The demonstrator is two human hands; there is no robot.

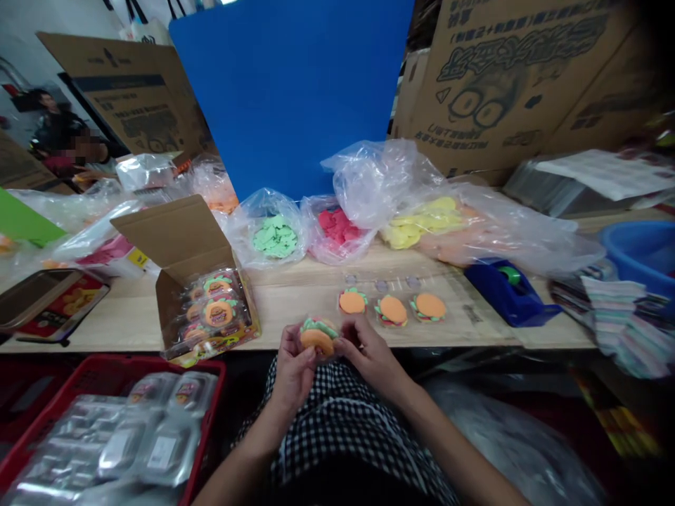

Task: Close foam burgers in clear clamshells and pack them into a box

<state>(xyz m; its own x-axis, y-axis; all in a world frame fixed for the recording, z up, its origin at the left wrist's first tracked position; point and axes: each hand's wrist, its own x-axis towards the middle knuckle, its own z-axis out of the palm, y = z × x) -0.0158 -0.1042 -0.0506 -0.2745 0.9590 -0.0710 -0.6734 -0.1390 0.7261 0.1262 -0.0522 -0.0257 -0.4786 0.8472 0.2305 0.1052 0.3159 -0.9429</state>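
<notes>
A toy burger with an orange bun and a green layer sits between my two hands, just over the table's front edge. My left hand is closed on its left side, thumb across the bun. On the right side, the fingertips of my right hand pinch its edge, where what looks like clear plastic shows. Just beyond my right hand lie similar burgers: a left one, a middle one and a right one, in clear plastic trays with round lids folded back.
An open cardboard box of packed burgers stands left. Behind are bags of green pieces, red pieces and yellow pieces. A blue tape dispenser sits right; a red basket of clear cases is lower left.
</notes>
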